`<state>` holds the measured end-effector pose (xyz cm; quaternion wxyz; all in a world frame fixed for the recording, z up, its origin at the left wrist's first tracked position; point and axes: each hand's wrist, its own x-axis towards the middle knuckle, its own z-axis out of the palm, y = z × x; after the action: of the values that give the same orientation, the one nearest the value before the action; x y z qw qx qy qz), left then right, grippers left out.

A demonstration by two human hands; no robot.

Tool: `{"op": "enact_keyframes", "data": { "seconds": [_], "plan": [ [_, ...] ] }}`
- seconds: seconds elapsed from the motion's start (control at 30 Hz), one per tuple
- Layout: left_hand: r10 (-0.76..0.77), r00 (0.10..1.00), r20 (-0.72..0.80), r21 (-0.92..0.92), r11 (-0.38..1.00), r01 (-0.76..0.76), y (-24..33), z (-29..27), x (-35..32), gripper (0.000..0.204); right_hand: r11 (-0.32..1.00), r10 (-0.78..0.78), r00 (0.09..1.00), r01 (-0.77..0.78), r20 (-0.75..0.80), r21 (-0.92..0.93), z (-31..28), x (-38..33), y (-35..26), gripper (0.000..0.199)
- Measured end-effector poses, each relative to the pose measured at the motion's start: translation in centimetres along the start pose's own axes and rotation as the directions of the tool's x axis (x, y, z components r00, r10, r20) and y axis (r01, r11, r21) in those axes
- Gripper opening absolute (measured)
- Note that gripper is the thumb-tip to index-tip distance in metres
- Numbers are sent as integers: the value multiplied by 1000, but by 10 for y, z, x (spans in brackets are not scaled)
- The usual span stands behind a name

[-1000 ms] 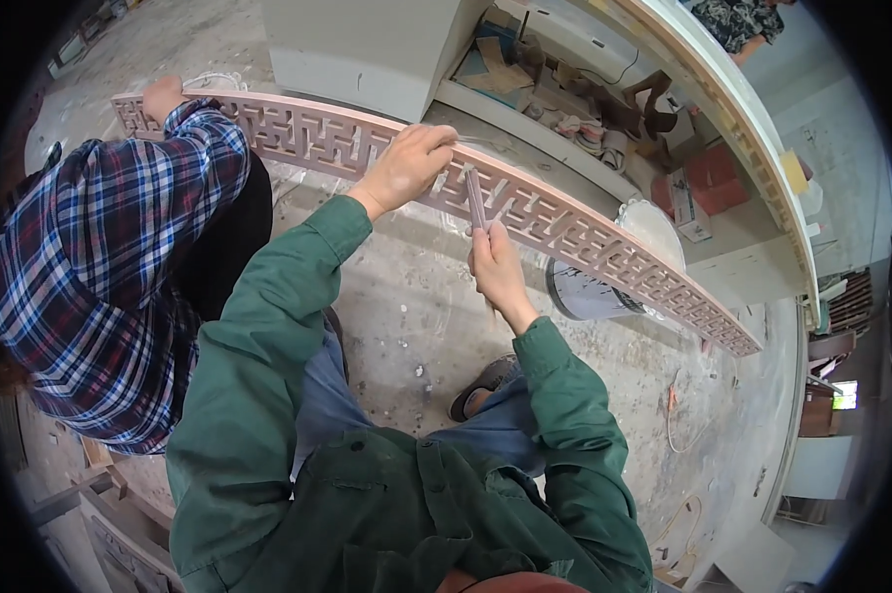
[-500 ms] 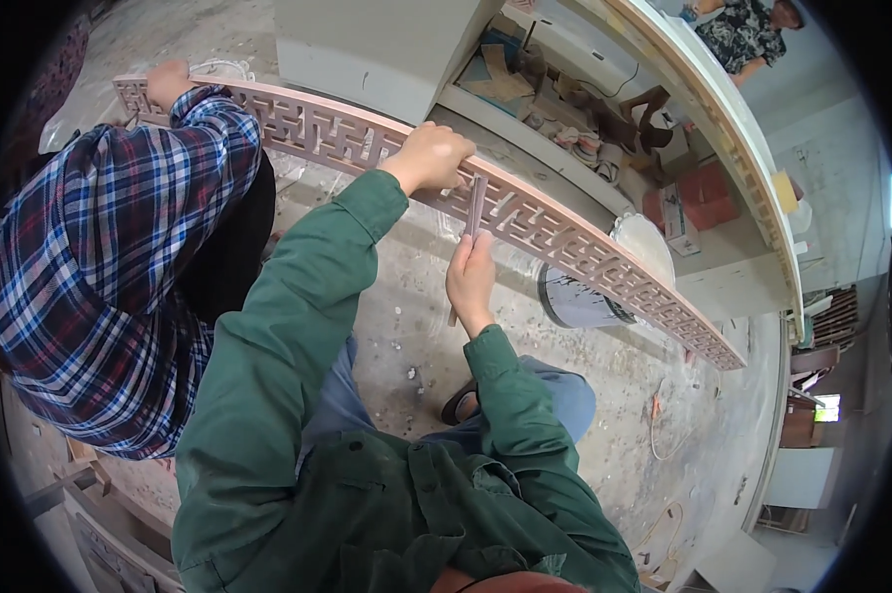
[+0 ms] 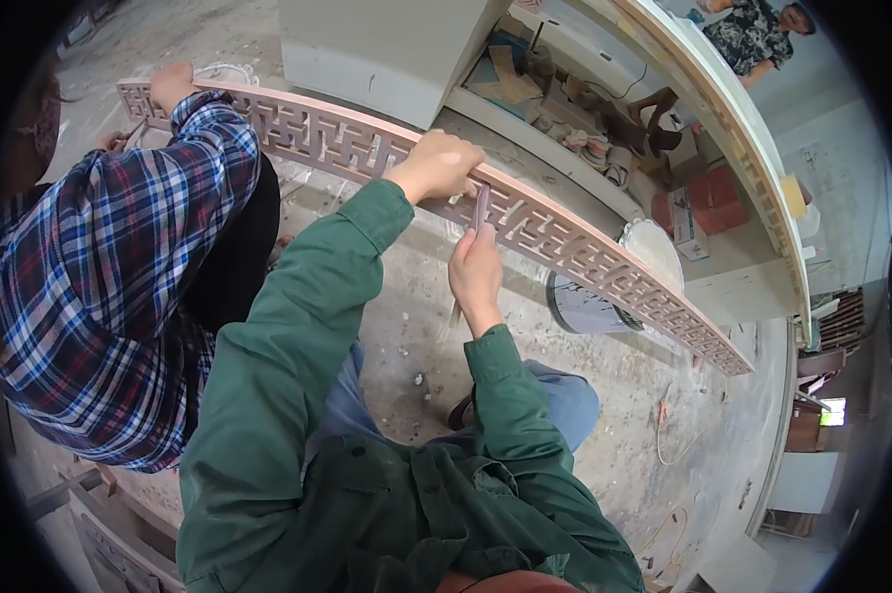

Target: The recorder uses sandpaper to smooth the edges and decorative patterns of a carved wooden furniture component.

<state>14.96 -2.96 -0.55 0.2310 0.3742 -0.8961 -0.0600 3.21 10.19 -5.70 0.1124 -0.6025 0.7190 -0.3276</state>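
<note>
A long, pinkish-brown fretwork panel (image 3: 317, 107) stands on edge, slanting across the view from far left to near right. My left hand (image 3: 438, 166) is closed over its top edge near the middle, fingers partly hidden behind it. Just right of it, my right hand (image 3: 476, 269) grips a thin, flat stick (image 3: 482, 206), perhaps a file or sanding stick. The stick is nearly upright, its upper end at the cut-outs; its lower end shows below my hand.
On my left a co-worker in a plaid shirt (image 3: 90, 296) rests a hand (image 3: 172, 84) on the panel's far end. Behind the panel are a white bucket (image 3: 589, 304) and a cabinet (image 3: 386, 59) with cluttered shelves. A cable (image 3: 661, 425) lies on the floor; another person (image 3: 752, 40) stands far right.
The view has shifted slightly. My right hand and the stick sit slightly higher against the panel. My left hand keeps its hold; the co-worker's second hand now shows by the panel's left end.
</note>
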Motion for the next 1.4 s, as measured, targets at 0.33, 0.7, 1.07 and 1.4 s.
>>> {"op": "enact_keyframes", "data": {
  "seconds": [0.33,0.7,1.07,1.4],
  "plan": [
    [25,998,-62,36,999,-23,2,10,-2,30,997,64,993,-59,101,-48,-13,-1,-12,25],
    [20,994,-107,105,994,-8,8,9,-6,28,998,54,994,-49,95,-48,-12,3,-20,23],
    [26,988,-150,88,996,-13,6,15,-7,27,998,32,998,-28,55,-62,-9,3,-25,23],
    [22,990,-136,95,995,-9,5,14,-5,25,991,125,984,-116,126,-74,-2,-3,-14,21]
  ]
}}
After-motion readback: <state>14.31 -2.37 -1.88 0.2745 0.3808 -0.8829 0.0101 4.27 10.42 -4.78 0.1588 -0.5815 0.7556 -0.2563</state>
